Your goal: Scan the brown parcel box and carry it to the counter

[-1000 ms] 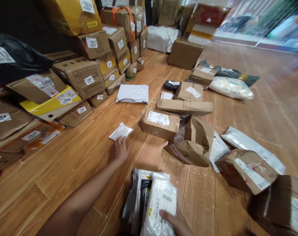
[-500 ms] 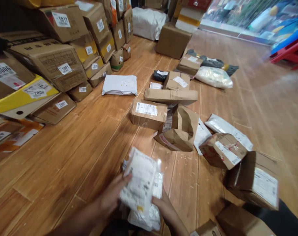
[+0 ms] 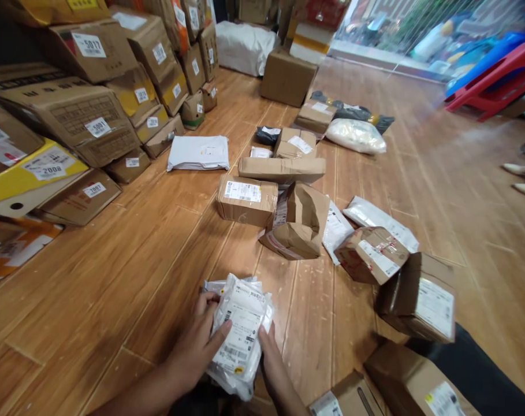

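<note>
Between my two hands is a small stack of white plastic mailer bags [image 3: 240, 329], with a printed shipping label facing up on the top one. My left hand [image 3: 201, 341] grips the stack's left side, its thumb lying on the label. At the right edge, my right hand [image 3: 271, 352] is closed on the same bags, thumb against the side. Beneath the top mailer, edges of other bags stick out at the back. A crumpled open cardboard box [image 3: 299, 222] stands on the floor just beyond the hands.
Stacked cartons with number labels [image 3: 67, 110] line the left side. On the wood floor lie a flat white parcel [image 3: 198, 153], a labelled carton [image 3: 247, 199], a dark brown box [image 3: 418, 297] and a clear-wrapped white bag [image 3: 355, 136]. A red stool [image 3: 496, 81] stands far right.
The top mailer has settled flat and squared onto the others, and both hands now hold the stack together. My view has swung somewhat to the right.
</note>
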Demonstrator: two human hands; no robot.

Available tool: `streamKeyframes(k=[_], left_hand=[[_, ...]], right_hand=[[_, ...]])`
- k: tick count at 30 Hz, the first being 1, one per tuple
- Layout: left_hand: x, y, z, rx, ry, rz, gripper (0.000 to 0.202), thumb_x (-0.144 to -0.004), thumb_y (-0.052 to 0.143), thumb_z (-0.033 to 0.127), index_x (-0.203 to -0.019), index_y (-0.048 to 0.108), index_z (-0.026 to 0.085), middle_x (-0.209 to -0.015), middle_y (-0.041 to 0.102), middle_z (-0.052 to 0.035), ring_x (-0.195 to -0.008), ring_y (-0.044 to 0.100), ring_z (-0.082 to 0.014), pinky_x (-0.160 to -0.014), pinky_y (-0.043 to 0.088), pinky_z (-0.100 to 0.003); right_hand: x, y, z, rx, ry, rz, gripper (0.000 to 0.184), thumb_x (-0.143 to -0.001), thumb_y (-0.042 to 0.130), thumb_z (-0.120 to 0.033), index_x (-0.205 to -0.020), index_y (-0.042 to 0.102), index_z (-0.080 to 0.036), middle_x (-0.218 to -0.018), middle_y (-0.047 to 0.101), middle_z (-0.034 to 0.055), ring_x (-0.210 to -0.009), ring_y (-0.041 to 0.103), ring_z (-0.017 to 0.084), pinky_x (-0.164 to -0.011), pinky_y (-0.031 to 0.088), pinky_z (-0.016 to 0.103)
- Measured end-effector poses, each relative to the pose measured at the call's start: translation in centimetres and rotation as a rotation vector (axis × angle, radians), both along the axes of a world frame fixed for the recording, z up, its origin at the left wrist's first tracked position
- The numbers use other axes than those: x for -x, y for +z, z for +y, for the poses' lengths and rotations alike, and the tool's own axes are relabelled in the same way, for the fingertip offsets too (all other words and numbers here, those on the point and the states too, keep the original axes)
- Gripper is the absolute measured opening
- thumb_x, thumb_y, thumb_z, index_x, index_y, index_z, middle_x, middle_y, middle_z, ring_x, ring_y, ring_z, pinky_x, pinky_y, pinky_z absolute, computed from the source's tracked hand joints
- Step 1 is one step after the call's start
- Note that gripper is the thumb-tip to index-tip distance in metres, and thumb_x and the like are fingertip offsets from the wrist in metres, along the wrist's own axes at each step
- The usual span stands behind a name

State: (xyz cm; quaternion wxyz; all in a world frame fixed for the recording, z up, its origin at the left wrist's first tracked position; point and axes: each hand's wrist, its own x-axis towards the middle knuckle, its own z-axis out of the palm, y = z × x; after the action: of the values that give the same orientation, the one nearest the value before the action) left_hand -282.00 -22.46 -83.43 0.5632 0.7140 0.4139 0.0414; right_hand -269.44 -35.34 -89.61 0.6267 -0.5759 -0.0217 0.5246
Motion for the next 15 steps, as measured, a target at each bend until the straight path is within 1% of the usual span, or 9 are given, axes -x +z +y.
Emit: streamKeyframes(k=[2,4,6,7,9,10,12,13,15], left_hand=[[0.3,1.5,2.7,0.221,-0.040,-0.079,0.053,-0.082,0.046,0.039,-0.130,0.037,0.018,-0.130,0.048,-0.0123,-0.120,0.048,-0.0242,-0.103,0.039,-0.041],[0.4,3.7,5.7,0.408,-0.150,-0.132,0.056,-0.072,0.052,0.028,-0.126,0.039,0.019,-0.117,0.059,-0.0067,-0.107,0.057,-0.0221,-0.090,0.048,-0.035],[-0.1,6.2,8.2,0.352,-0.351,-0.062,0.051,-0.063,0.057,0.020,-0.114,0.051,0.019,-0.104,0.062,-0.0009,-0.097,0.059,-0.0194,-0.083,0.048,-0.027],[-0.6,7.2,8.9,0.303,-0.454,0.002,0.056,-0.061,0.058,0.018,-0.116,0.051,0.022,-0.100,0.062,0.0012,-0.090,0.059,-0.0176,-0.077,0.048,-0.024],[-2.0,8.4,9.4,0.171,-0.646,0.111,0.061,-0.057,0.059,0.014,-0.117,0.054,0.026,-0.091,0.062,0.0040,-0.079,0.059,-0.0151,-0.066,0.046,-0.019],[-2.9,8.4,9.3,0.105,-0.722,0.147,0.059,-0.057,0.059,0.014,-0.115,0.057,0.027,-0.088,0.062,0.0045,-0.075,0.058,-0.0150,-0.063,0.044,-0.019],[-4.6,7.3,8.4,-0.016,-0.795,0.143,0.048,-0.060,0.062,0.018,-0.107,0.064,0.026,-0.088,0.066,0.0029,-0.080,0.060,-0.0178,-0.068,0.044,-0.021],[-5.4,6.4,7.9,-0.053,-0.799,0.111,0.042,-0.064,0.064,0.023,-0.106,0.066,0.025,-0.094,0.068,0.0012,-0.088,0.061,-0.0200,-0.076,0.045,-0.024],[-6.6,4.2,7.0,-0.084,-0.756,0.034,0.040,-0.073,0.064,0.037,-0.111,0.066,0.025,-0.111,0.068,-0.0023,-0.104,0.059,-0.0232,-0.090,0.043,-0.029]], right_hand=[[0.0,-0.9,-0.2,0.075,0.012,-0.054,0.087,-0.060,0.073,-0.061,-0.130,0.040,-0.021,-0.123,0.058,0.0125,-0.119,0.051,0.031,-0.102,0.040,0.046],[0.0,-1.8,-0.3,0.108,0.011,-0.085,0.085,-0.057,0.077,-0.057,-0.126,0.043,-0.021,-0.122,0.057,0.0120,-0.116,0.052,0.031,-0.101,0.040,0.046],[-0.2,-2.3,-0.2,0.113,0.008,-0.134,0.077,-0.056,0.079,-0.050,-0.121,0.047,-0.022,-0.125,0.053,0.0104,-0.120,0.049,0.031,-0.104,0.037,0.045],[-0.3,-2.2,-0.1,0.109,0.017,-0.154,0.074,-0.056,0.079,-0.045,-0.119,0.049,-0.022,-0.127,0.051,0.0096,-0.121,0.047,0.031,-0.106,0.035,0.044],[-0.5,-1.5,0.3,0.086,0.052,-0.181,0.071,-0.056,0.077,-0.035,-0.120,0.050,-0.021,-0.127,0.048,0.0090,-0.122,0.045,0.031,-0.107,0.033,0.044],[-0.6,-0.8,0.6,0.067,0.077,-0.191,0.072,-0.056,0.076,-0.031,-0.121,0.049,-0.020,-0.126,0.048,0.0088,-0.123,0.044,0.030,-0.108,0.031,0.044],[-0.8,1.0,1.3,0.023,0.131,-0.206,0.072,-0.059,0.075,-0.029,-0.125,0.048,-0.020,-0.127,0.047,0.0079,-0.127,0.039,0.029,-0.110,0.029,0.042],[-0.9,1.8,1.5,-0.005,0.155,-0.207,0.071,-0.062,0.074,-0.032,-0.126,0.047,-0.022,-0.128,0.046,0.0072,-0.130,0.036,0.027,-0.111,0.028,0.041],[-1.1,3.2,1.9,-0.080,0.148,-0.111,0.067,-0.070,0.069,-0.048,-0.128,0.046,-0.024,-0.127,0.050,0.0063,-0.132,0.036,0.025,-0.110,0.030,0.041]])
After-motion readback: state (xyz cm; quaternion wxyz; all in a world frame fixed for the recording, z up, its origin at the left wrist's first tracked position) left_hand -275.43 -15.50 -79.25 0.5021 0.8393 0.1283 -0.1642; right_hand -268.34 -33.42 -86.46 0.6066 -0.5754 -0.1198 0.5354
